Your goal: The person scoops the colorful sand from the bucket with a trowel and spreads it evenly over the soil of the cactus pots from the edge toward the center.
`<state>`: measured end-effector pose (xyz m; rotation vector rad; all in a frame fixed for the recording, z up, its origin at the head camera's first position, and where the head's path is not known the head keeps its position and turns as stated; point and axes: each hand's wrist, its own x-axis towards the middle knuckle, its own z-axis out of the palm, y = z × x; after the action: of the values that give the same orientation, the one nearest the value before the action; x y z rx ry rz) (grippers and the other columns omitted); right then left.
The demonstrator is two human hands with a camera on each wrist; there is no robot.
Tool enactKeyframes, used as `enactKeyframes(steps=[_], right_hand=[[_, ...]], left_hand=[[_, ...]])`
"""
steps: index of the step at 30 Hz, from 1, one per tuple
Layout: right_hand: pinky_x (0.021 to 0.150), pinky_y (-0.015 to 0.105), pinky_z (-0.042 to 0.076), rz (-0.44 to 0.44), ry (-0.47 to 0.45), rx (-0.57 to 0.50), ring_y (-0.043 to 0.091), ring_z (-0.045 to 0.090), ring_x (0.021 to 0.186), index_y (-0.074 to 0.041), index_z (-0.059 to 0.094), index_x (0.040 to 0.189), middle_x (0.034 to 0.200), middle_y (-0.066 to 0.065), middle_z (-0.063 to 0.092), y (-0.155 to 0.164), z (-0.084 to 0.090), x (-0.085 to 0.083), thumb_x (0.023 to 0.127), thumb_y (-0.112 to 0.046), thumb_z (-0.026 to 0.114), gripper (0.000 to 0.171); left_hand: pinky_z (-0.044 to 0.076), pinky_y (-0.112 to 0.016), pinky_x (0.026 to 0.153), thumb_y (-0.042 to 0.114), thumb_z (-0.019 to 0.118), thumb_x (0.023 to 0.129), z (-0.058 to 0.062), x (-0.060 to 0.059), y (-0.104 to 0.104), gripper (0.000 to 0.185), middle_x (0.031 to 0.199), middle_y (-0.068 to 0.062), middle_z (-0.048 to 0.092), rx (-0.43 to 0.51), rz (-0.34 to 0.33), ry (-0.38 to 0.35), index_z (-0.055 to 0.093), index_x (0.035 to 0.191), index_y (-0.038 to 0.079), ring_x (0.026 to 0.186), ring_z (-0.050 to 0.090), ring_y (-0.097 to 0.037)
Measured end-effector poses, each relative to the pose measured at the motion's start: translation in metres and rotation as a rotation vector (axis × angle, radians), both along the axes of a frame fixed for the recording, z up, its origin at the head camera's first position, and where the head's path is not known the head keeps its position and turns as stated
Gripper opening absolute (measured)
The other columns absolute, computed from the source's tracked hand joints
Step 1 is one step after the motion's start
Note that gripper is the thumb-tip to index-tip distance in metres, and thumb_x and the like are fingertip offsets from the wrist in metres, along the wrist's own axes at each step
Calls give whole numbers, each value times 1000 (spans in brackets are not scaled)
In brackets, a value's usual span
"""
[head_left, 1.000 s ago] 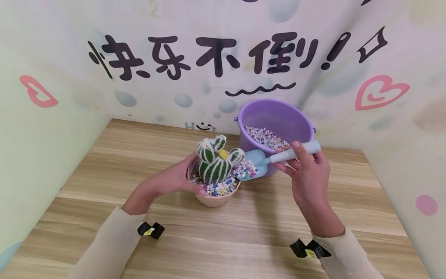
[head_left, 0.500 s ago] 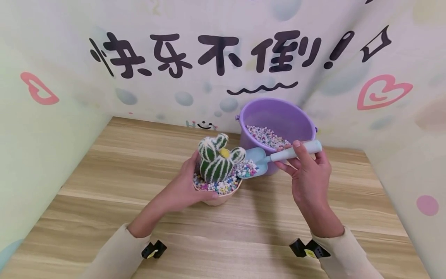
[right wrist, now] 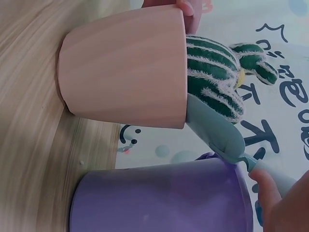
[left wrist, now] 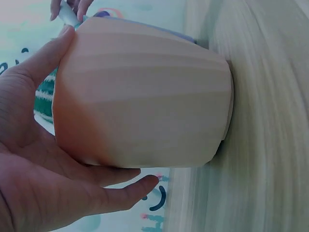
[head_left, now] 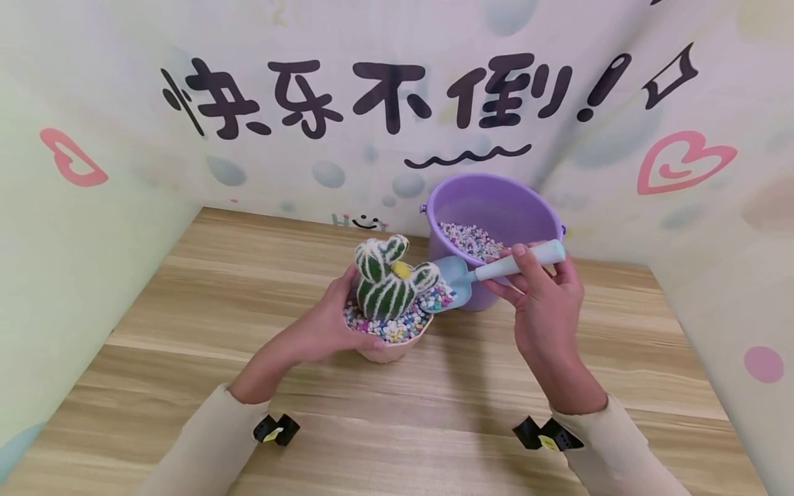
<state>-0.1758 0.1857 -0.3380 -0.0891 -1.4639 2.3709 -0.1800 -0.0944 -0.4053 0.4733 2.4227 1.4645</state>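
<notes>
On the wooden table point(head_left: 186, 324), the left hand point(head_left: 322, 327) is cupping the ribbed peach plastic pot point(head_left: 387, 351), thumb and fingers curled round its wall. In the pot a green woolly toy cactus point(head_left: 387, 286) is standing among coloured pebbles point(head_left: 391, 331). Just right of the pot, the right hand point(head_left: 542, 303) is pinching the pale blue plastic scoop point(head_left: 462, 279), its blade tipping over the pot's rim. Behind the pot, a purple plastic bucket point(head_left: 496, 207) is holding more pebbles.
</notes>
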Motion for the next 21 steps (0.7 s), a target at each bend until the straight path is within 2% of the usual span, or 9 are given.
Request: enactKeyframes(steps=[9,15,21], right_hand=[[63,43,59,-3,25,27,28,73,75,-1,56,97,91,15,68,-2,1,-1,87,-9,72,20],[64,44,59,8,46,23,28,72,76,1,56,98,91,17,67,-3,1,-3,86,-5,72,21],[64,45,59,17,69,23,30,72,77,3,57,99,92,18,66,-5,2,-4,86,-4,72,21]], left_hand=[[21,-49,117,29,90,66,-2,-11,-5,130,158,-15,18,84,-69,-23,-1,157,14,143,25,-33],[17,-48,118,29,89,68,0,-14,-9,130,161,-12,12,86,-84,-89,-4,157,13,146,17,-29],[14,-46,119,21,89,69,1,-21,-12,128,162,-10,10,149,-133,-128,-4,157,11,148,14,-27]])
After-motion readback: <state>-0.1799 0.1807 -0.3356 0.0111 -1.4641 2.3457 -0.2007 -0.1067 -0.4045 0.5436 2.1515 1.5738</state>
